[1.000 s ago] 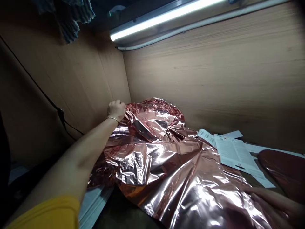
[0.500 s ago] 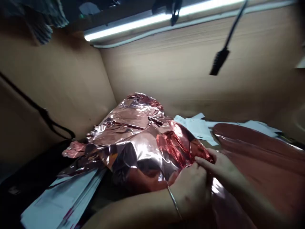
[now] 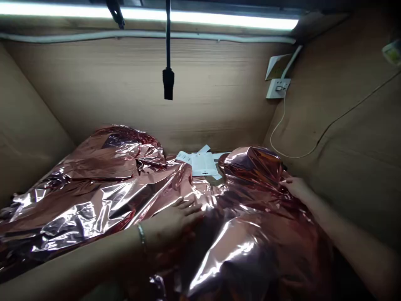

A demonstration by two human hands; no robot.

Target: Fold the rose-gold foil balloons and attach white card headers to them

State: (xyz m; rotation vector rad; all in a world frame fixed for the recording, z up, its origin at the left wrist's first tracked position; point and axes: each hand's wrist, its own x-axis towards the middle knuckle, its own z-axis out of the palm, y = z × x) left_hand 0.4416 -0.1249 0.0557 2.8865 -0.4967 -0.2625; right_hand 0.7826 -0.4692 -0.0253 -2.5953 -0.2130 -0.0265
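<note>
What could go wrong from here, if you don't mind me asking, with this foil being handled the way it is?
The foil is heavily creased, so pressing on it with the left hand might crease or tear it further. The right hand is near the white cable, which could catch on the foil. The papers beside the foil might also get crumpled.

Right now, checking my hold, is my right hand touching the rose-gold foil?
Touching: in the head view, the right hand lies with its fingertips on the rose-gold foil.
</note>
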